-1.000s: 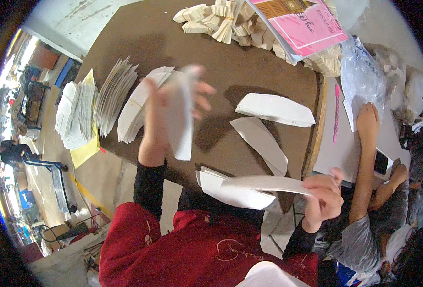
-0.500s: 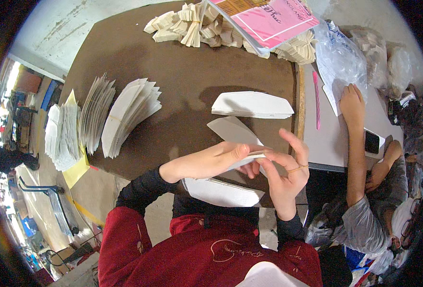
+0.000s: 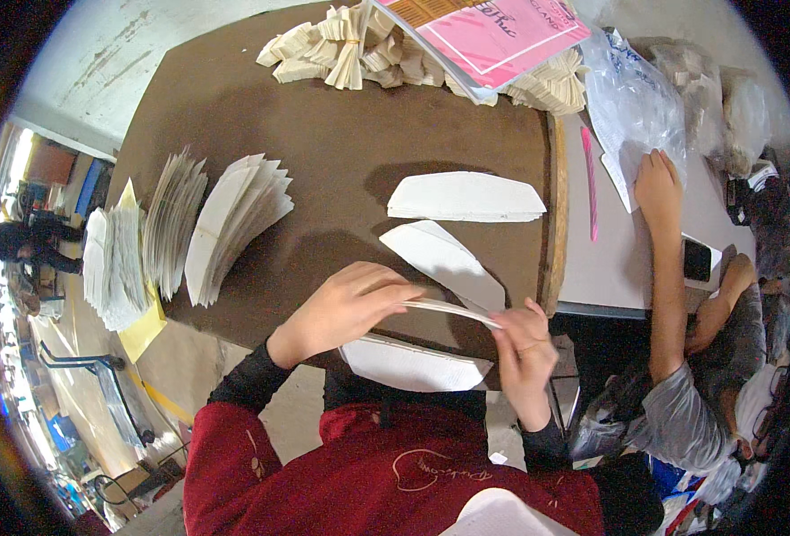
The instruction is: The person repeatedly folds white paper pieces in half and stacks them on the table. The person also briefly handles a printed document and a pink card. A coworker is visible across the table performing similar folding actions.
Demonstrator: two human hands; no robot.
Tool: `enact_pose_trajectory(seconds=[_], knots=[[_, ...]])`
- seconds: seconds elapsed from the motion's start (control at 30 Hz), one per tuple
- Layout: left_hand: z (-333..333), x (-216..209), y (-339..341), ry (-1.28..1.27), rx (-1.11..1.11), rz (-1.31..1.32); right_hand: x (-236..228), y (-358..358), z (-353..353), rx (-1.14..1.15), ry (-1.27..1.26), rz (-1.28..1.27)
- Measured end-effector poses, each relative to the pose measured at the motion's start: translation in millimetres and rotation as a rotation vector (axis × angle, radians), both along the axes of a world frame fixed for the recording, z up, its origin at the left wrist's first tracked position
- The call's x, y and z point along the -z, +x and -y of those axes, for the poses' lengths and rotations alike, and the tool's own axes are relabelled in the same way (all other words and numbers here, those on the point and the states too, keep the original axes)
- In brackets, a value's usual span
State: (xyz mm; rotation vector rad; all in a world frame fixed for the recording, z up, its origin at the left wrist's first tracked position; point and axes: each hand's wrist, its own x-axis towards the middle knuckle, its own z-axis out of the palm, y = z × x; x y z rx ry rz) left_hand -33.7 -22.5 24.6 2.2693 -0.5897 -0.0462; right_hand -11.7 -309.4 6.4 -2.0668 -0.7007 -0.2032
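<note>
My left hand and my right hand pinch opposite ends of a thin, slightly bowed bundle of white paper pieces, seen nearly edge-on above the table's front edge. Just below it, at that edge, lies a stack of curved white paper pieces. Beyond my right hand, a slimmer white paper stack lies slantwise on the brown tabletop. Farther back is a thicker, neatly squared white paper stack.
Fanned paper bundles stand at the left, some over a yellow sheet. Banded cream paper bundles and a pink notebook lie at the back. Past the wooden edge, another person's hand rests by plastic bags.
My hands have moved apart along the paper bundle and grip its two ends. My right fingers, spread before, have closed. The bundle shows more of its length.
</note>
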Motion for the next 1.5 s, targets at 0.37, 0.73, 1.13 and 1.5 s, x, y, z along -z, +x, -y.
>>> enact_pose_trajectory(seconds=[0.37,0.73,1.13,1.5], knots=[[2.7,1.4,6.2,-0.019,-0.066,-0.364,0.1,14.5,7.7,-0.088,-0.314,0.173],[7.1,-18.5,110.7,-0.235,-0.392,0.009,-17.2,116.2,-24.1,0.143,0.111,-0.178],[12.6,-0.6,102.5,0.049,-0.305,0.161,-18.1,126.4,-21.1,0.129,-0.038,-0.087],[1.9,4.5,101.5,0.17,-0.253,0.134,-6.2,131.4,-19.1,0.12,-0.178,-0.055]])
